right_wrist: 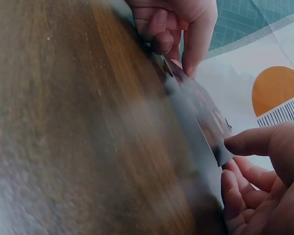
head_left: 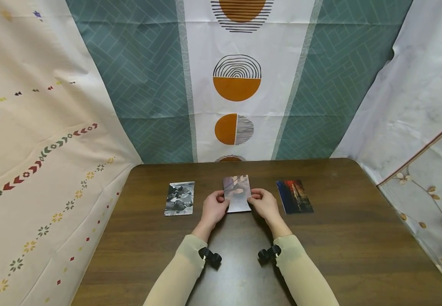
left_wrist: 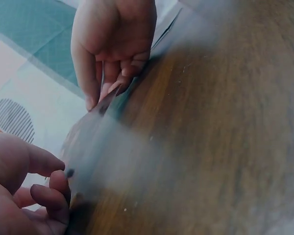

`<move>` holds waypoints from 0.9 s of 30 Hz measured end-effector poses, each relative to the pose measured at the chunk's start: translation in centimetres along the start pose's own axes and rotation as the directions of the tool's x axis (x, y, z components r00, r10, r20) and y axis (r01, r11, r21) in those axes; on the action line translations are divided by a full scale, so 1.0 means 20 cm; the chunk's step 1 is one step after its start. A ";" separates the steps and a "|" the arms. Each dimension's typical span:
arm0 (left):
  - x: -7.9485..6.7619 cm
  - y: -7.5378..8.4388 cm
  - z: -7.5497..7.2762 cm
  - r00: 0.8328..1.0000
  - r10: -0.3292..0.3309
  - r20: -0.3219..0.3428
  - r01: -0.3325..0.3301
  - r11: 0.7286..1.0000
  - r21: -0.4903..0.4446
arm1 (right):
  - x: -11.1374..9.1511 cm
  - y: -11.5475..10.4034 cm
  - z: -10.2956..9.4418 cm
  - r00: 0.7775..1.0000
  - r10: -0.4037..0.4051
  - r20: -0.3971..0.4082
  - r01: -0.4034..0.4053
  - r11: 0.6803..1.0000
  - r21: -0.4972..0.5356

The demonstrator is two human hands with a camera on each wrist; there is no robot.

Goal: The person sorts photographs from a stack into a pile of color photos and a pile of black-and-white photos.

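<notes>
Both hands hold one glossy picture card (head_left: 238, 193) near the middle of the table, toward its far side. My left hand (head_left: 215, 207) pinches the card's left edge between thumb and fingers. On the opposite edge, my right hand (head_left: 264, 205) pinches it the same way, thumb on top in the right wrist view. Seen from the right wrist, the card (right_wrist: 203, 110) is slightly bowed between the hands, close over the wood. To the left lies a black-and-white picture card (head_left: 179, 199); to the right, a dark blue and red one (head_left: 295, 196).
The brown wooden table (head_left: 148, 263) has rounded far corners. Behind it hangs a green and white patterned cloth (head_left: 148, 76). Cream cloth with printed flowers (head_left: 52, 170) hangs along the left side, and pale marbled cloth (head_left: 416, 140) along the right.
</notes>
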State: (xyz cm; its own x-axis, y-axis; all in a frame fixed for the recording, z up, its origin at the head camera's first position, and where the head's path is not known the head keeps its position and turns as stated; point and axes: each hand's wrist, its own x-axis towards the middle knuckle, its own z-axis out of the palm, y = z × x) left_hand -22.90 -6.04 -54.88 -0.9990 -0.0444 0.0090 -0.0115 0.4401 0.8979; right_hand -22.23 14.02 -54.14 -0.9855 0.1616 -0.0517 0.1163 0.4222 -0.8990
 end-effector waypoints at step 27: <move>-0.05 0.20 0.27 0.984 0.084 0.157 -0.085 0.996 0.002 | -0.01 0.14 -0.40 0.996 -0.047 0.078 0.060 0.984 -0.170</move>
State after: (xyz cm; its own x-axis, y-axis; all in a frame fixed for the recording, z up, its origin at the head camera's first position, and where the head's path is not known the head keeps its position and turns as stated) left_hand -22.08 0.63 -53.72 -0.9909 0.1339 0.0150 0.0735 0.4437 0.8932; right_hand -20.65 22.28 -53.12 -0.9965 0.0712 -0.0432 0.0764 0.5769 -0.8133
